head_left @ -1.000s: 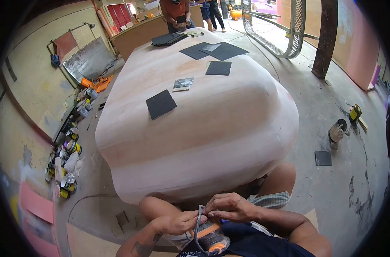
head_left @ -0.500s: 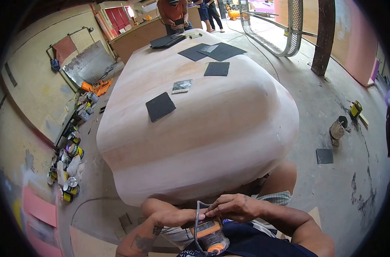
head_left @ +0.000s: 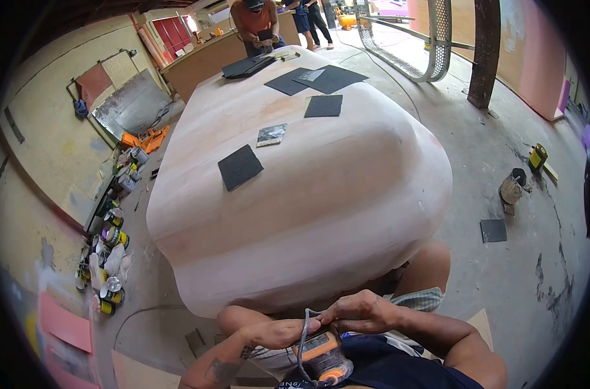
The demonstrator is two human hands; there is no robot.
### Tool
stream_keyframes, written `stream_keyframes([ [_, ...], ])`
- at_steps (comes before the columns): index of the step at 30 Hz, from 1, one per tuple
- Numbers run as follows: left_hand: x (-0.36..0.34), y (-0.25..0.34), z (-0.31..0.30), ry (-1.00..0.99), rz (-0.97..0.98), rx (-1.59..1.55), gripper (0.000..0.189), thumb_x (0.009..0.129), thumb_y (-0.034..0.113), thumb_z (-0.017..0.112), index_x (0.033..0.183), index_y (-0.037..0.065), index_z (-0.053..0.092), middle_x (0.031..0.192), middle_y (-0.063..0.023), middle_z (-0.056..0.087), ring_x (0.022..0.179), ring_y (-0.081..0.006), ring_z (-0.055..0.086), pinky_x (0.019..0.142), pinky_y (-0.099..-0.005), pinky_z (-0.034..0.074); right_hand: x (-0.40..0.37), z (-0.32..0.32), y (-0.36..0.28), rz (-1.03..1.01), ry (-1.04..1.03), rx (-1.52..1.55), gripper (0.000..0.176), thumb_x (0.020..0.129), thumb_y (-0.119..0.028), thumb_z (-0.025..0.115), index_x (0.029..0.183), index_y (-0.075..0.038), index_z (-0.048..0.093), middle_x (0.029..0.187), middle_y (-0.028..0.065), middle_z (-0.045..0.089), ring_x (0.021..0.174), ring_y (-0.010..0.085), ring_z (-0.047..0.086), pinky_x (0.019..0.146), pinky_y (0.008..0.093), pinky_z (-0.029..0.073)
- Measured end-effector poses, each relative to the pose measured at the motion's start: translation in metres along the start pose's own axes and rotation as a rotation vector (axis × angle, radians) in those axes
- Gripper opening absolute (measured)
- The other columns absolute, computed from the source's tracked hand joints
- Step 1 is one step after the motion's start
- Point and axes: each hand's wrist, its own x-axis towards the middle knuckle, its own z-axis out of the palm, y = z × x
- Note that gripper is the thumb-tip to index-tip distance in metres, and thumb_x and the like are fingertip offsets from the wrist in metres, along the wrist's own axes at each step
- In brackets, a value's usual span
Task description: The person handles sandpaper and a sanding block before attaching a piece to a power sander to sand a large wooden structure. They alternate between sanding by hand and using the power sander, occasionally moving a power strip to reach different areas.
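An orange-and-black power sander [head_left: 316, 348] with a grey cord [head_left: 303, 343] rests against my lap, its base edge turned toward the large panel. My left hand [head_left: 281, 332] lies along the left of that edge, closed on the sander, thumb toward the middle. From the right, my right hand [head_left: 358, 311] bends its fingers over the same edge, fingertips close to the left thumb. What lies under the fingers is hidden. Just beyond both hands stands a big whitish-pink moulded body panel [head_left: 295, 214]. Dark sandpaper sheets [head_left: 240, 168] lie on top of it.
A co-worker [head_left: 256, 26] stands at the panel's far end, holding a dark sheet. Cans [head_left: 115, 236] line the left wall. On the right floor are a bucket [head_left: 512, 188], a can [head_left: 537, 157] and a dark sheet [head_left: 493, 231]. A steel post [head_left: 484, 58] stands behind.
My right hand's fingers have curled in more at the sander's edge, and my left hand has shifted slightly. The view has tilted a little.
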Motion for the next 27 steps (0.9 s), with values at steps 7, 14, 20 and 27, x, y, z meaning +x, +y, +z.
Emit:
stream_keyframes([
  [7, -0.004, 0.022, 0.007, -0.005, 0.103, 0.1, 0.059, 0.107, 0.055, 0.031, 0.108, 0.003, 0.06, 0.083, 0.0025, 0.052, 0.075, -0.0072, 0.05, 0.065, -0.0235, 0.046, -0.009, 0.007, 0.006, -0.024, 0.124, 0.042, 0.046, 0.092, -0.036, 0.072, 0.123, -0.004, 0.062, 0.129, 0.0178, 0.059, 0.125, 0.0304, 0.055, 0.107, 0.0438, 0.043],
  [14, -0.007, 0.024, 0.003, 0.038, 0.02, 0.282, 0.06, 0.108, 0.05, 0.033, 0.119, -0.003, 0.058, 0.103, -0.0081, 0.065, 0.094, -0.0139, 0.058, 0.082, -0.0295, 0.049, -0.026, 0.038, 0.012, 0.141, 0.102, 0.273, 0.077, 0.091, -0.043, 0.07, 0.152, -0.009, 0.036, 0.145, 0.0166, 0.041, 0.141, 0.0294, 0.035, 0.116, 0.0454, 0.031],
  [20, -0.016, 0.043, 0.017, 0.138, 0.045, 0.396, 0.059, 0.107, 0.051, 0.036, 0.109, -0.002, 0.062, 0.089, -0.011, 0.067, 0.083, -0.0161, 0.06, 0.073, -0.0332, 0.05, -0.028, 0.046, 0.023, 0.134, 0.163, 0.333, 0.07, 0.094, -0.04, 0.067, 0.15, -0.008, 0.041, 0.142, 0.016, 0.045, 0.139, 0.0287, 0.038, 0.115, 0.0447, 0.031],
  [27, -0.015, 0.035, 0.016, 0.172, 0.062, 0.424, 0.057, 0.106, 0.05, 0.04, 0.109, -0.002, 0.063, 0.085, -0.0102, 0.067, 0.079, -0.0162, 0.059, 0.07, -0.0332, 0.05, -0.026, 0.04, 0.022, 0.054, 0.123, 0.238, 0.066, 0.095, -0.041, 0.065, 0.148, -0.007, 0.045, 0.138, 0.0152, 0.047, 0.135, 0.0277, 0.041, 0.114, 0.0428, 0.032],
])
